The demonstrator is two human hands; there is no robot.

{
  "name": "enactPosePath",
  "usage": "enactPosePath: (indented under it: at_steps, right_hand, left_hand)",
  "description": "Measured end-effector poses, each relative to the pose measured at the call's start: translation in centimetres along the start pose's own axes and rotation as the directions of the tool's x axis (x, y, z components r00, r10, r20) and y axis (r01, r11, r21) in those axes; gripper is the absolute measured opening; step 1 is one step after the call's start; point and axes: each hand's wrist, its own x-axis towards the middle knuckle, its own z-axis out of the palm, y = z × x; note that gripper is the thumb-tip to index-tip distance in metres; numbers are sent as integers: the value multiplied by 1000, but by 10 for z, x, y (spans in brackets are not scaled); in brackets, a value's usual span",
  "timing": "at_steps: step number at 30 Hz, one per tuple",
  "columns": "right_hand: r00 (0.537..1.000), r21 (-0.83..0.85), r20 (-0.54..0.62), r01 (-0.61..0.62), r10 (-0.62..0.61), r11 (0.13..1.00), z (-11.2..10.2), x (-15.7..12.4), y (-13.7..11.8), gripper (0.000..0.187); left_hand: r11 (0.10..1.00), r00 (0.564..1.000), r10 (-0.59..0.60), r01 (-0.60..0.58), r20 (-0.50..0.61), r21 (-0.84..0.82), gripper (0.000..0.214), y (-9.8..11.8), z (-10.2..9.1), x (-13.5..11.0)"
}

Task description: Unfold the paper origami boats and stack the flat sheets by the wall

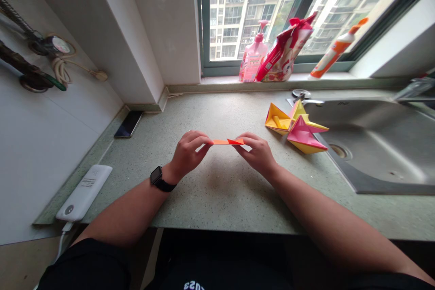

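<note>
Black shorts at bottom edge, cut off by frame. Left hand and right hand raised over speckled stone countertop, fingers curled, each pinching one end of thin orange paper strip. Strip level between hands; ends hidden by fingers, fold detail hard to make out. Black smartwatch on left wrist. Yellow-pink folded paper shapes to right, beside steel sink.

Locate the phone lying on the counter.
Head view: the phone lies at the back left of the counter, by the wall, ahead of the white power bank.
</note>
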Motion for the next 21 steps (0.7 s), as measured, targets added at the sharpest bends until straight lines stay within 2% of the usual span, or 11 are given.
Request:
enactPosePath:
  at_steps: [3, 9, 14, 17, 21]
  right_hand:
    - [999, 24, -35, 23, -22, 999, 1, 0, 2, 18]
    - [998, -8, -54, 20, -20, 1000, -1, -1, 8, 32]
    - [999, -117, 0, 41, -42, 992, 1, -3, 14, 36]
    - [996, -224, 78, 64, -47, 973, 3, -4, 16, 35]
    - [977, -305, 212, 99, -33, 947, 4, -4, 15, 30]
  left_hand:
    - [999, 999, -33, 33, 29, 15, 7, -4, 0, -1]
    - [997, 993, -53, 47, 104, 61, 13, -8, 4, -3]
    - [991, 985, -34, 11, 170, 133, 8, -13, 6, -4]
    - [978, 957, -72, 13, 282, 206, 12, -20, 8, -4]
    - [960, 884, -170, 49, 435, 276, 13, -25, 11, -5]
